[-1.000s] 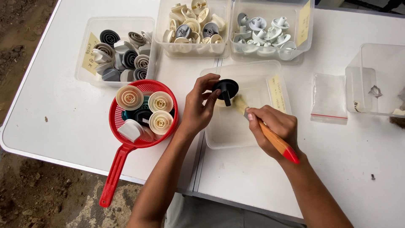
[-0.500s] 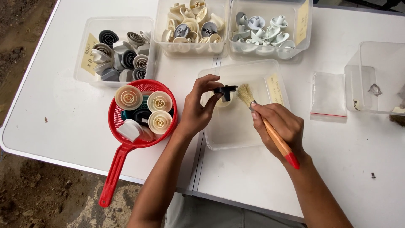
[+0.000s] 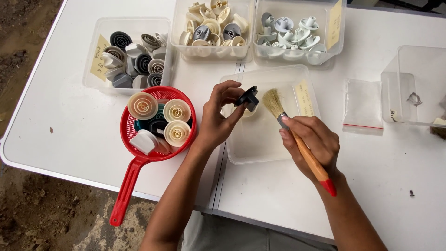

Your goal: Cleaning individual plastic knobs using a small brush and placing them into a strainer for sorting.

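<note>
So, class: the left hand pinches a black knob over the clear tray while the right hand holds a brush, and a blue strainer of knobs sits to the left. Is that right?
One thing is wrong: the strainer is red, not blue, as the head view shows. The rest holds: the left hand pinches the black knob over the clear tray, and the right hand holds the brush.

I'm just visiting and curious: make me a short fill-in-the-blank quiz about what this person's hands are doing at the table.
1. The left hand pinches a small knob whose colour is ____.
2. The right hand holds a paintbrush with an orange handle that ends in a ____ tip.
3. The red strainer beside the left hand holds three round ____-coloured knobs, among others.
4. Both hands work above a clear plastic ____.

Missing words: black; red; cream; tub
</note>
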